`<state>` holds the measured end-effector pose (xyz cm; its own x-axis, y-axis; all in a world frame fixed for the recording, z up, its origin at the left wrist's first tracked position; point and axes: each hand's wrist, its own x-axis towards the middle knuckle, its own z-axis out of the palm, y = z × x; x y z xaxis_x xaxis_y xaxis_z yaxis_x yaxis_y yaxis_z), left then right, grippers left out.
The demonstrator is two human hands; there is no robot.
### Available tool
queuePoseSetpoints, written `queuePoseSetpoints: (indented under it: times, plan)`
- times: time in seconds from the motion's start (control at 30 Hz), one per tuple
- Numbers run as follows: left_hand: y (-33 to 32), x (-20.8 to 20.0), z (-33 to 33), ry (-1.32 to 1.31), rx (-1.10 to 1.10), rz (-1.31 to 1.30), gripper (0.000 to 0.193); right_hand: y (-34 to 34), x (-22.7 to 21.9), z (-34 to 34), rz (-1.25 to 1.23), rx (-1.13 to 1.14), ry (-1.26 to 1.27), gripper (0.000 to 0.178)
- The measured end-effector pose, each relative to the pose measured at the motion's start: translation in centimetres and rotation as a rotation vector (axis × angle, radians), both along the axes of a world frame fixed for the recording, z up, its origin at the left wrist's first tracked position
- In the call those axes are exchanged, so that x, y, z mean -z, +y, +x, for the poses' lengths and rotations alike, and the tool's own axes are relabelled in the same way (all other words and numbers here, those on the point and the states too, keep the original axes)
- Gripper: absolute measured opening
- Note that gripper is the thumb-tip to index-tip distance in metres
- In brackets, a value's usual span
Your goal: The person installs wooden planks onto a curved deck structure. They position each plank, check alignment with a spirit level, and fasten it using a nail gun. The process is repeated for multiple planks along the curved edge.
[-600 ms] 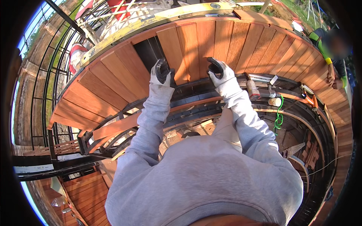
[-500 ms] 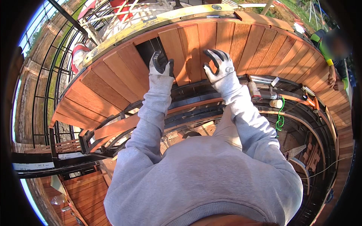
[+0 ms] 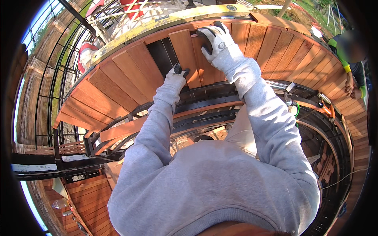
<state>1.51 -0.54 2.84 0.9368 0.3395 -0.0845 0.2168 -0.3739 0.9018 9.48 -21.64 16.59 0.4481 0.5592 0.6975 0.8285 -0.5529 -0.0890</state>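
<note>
My left hand (image 3: 176, 75), in a white and black work glove, is curled at the left edge of a reddish wooden board (image 3: 183, 53), towards its near end. To the left of this board is a dark gap (image 3: 159, 55) between the boards, with a black metal frame inside. My right hand (image 3: 217, 41), gloved the same way, reaches over the far end of the neighbouring board (image 3: 203, 65). Its fingers are bent and its thumb stands apart, with nothing seen between them. The undersides of the fingers are hidden.
A long yellow spirit level (image 3: 173, 17) lies along the far rim of the curved row of boards. Black curved metal rails (image 3: 204, 105) run below it. A loose plank (image 3: 122, 130) rests at the left. At the right edge, another person's hands (image 3: 353, 89) are by the boards.
My right hand has moved away from me to the far end of the boards. My left hand has come slightly nearer and right, its fingers more curled. The view has shifted a little.
</note>
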Motion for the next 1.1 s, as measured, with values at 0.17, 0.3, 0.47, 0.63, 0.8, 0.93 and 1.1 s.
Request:
queuePoseSetpoints:
  times: [0.17,0.3,0.47,0.63,0.8,0.93,1.1]
  plan:
    - [-0.8,0.9,0.6,0.072,0.062,0.078,0.038,-5.3,-0.5,-2.6,0.276,-0.338,0.22,0.052]
    - [0.0,3.9,1.1,-0.058,0.091,0.037,0.036,-13.1,-2.3,-7.6,0.935,-0.503,0.515,0.043]
    - [-1.9,4.5,2.0,-0.087,-0.009,-0.319,0.032,-23.0,-0.3,-10.3,1.177,-0.121,0.414,0.048]
    - [-2.7,3.0,2.7,-0.077,0.081,-0.048,0.03,-23.5,2.8,-14.4,1.379,0.063,0.621,0.056]
    - [-3.7,0.9,3.1,0.01,0.138,0.314,0.025,-23.3,6.9,-16.3,1.495,-0.163,0.935,0.053]
    - [-3.0,5.2,4.6,-0.117,0.109,0.301,0.021,-21.2,10.5,-17.1,1.328,-0.298,1.2,0.048]
    - [-4.0,4.3,4.2,-0.119,0.092,0.161,0.017,-19.5,11.0,-18.3,1.196,-0.102,1.27,0.04]
